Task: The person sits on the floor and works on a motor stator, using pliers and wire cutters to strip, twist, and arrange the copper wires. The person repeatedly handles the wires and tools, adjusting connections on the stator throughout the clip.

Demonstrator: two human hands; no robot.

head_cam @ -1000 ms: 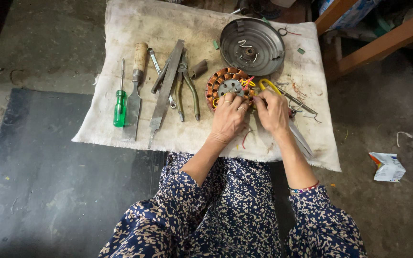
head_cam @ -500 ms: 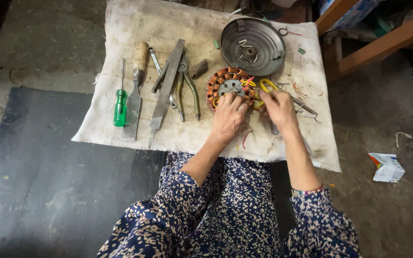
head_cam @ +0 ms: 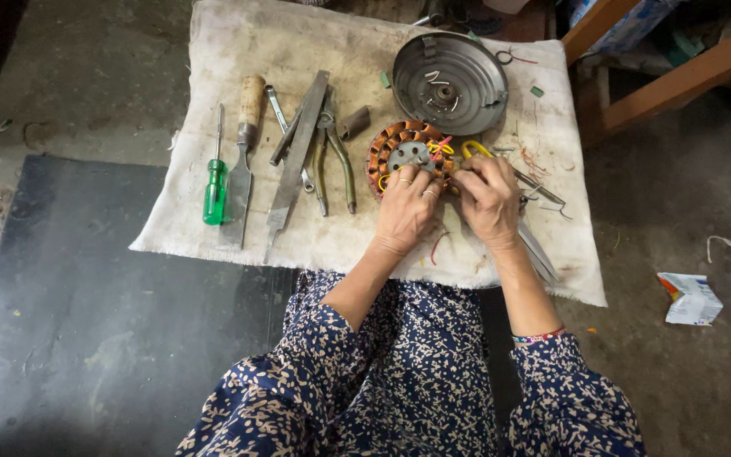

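A round copper-wound stator point(head_cam: 399, 148) with a grey metal centre lies on a white cloth point(head_cam: 239, 38) spread on the floor. My left hand point(head_cam: 406, 210) rests on its near edge, fingers pinching the coloured wires point(head_cam: 440, 148) that sprout from it. My right hand point(head_cam: 488, 199) is beside it at the stator's right side, fingers closed on the same bundle of wires, close to yellow-handled scissors point(head_cam: 475, 149). What exactly lies under my fingers is hidden.
A grey metal motor cover point(head_cam: 450, 80) sits behind the stator. Left of it lie pliers point(head_cam: 336, 156), a flat file point(head_cam: 298, 161), a spanner point(head_cam: 277, 106), a wooden-handled chisel point(head_cam: 245, 144) and a green screwdriver point(head_cam: 215, 182). A wooden frame point(head_cam: 678, 72) stands at right; a crumpled packet point(head_cam: 691, 298) lies on the floor.
Both hands have shifted slightly on the stator; my right hand has drawn in closer to the left over the wires. The tools and the cover have not moved.
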